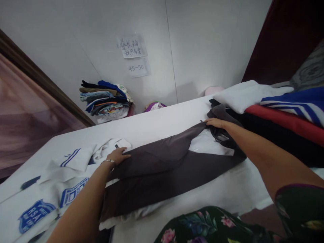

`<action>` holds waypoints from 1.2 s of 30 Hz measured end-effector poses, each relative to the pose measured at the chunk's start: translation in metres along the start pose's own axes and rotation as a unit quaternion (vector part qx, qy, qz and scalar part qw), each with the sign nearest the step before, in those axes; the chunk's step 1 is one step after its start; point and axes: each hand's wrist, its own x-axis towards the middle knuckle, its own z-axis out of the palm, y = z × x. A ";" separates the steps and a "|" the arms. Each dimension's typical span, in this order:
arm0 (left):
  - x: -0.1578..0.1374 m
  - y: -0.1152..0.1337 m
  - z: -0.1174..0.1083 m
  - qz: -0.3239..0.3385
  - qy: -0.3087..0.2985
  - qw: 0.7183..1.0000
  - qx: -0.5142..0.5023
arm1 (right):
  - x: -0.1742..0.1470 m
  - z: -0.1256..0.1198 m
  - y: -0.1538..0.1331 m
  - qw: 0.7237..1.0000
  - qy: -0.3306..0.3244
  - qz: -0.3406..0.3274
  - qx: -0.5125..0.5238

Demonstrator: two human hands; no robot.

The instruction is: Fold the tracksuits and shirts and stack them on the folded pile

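Dark garment [162,160] — spread across the white table [157,126], at six o'clock from centre, with white cloth [141,212] showing beneath. Its upper edge is pinched by the right hand [216,123] at three o'clock. The left hand [117,156] is laid at its eight-o'clock end; whether anything is gripped cannot be told. Straightening is apparently in hand — even tension seems called for.
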 end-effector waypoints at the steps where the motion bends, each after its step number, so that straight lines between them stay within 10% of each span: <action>1: 0.003 -0.003 0.001 -0.003 -0.001 1.000 -0.006 | -0.002 0.001 0.001 1.000 -0.002 0.002 -0.009; 16: -0.001 0.001 -0.006 -0.046 -0.002 0.999 0.015 | -0.005 0.011 0.005 0.969 0.071 0.071 -0.227; 20: -0.010 0.012 -0.009 0.003 0.081 0.996 0.038 | -0.011 0.016 0.004 0.967 0.091 0.046 -0.232; 24: -0.037 0.058 -0.009 0.146 0.194 0.970 -0.003 | -0.028 0.016 -0.001 0.963 0.147 -0.021 -0.225; 29: -0.093 0.158 0.009 0.341 0.166 0.922 -0.077 | -0.048 0.032 -0.015 0.943 0.222 -0.154 -0.193; 36: -0.113 0.227 0.039 0.334 0.134 0.933 0.024 | -0.050 0.048 -0.025 0.934 0.158 -0.196 -0.255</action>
